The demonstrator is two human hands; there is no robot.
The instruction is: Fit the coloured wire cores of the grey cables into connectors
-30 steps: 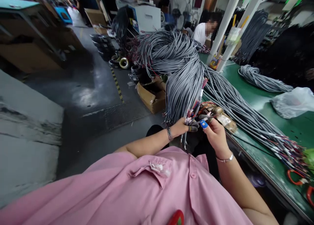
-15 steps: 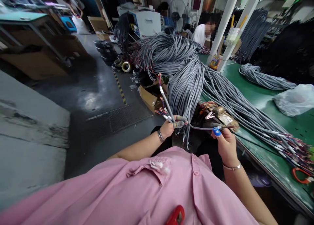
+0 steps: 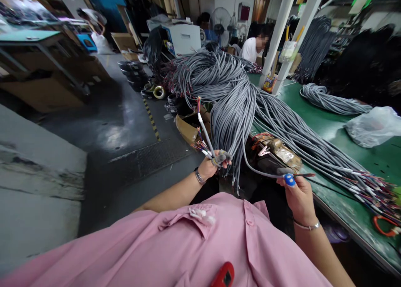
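My left hand is closed around the ends of several grey cables, whose coloured wire tips stick up and to the left. My right hand, with a blue cap on the thumb, pinches one grey cable that curves from the hanging bundle over to my fingers. A large bundle of grey cables drapes off the edge of the green table just beyond both hands. A brown taped device sits on the table edge close to my right hand.
A cardboard box stands on the floor under the cable bundle. A clear plastic bag and another cable coil lie on the table. Red-handled scissors rest at the right. A person in a white shirt sits beyond.
My hands have drawn apart: the left one moved left with its cable ends, the right one moved right and down, pulling one cable out of the bundle.
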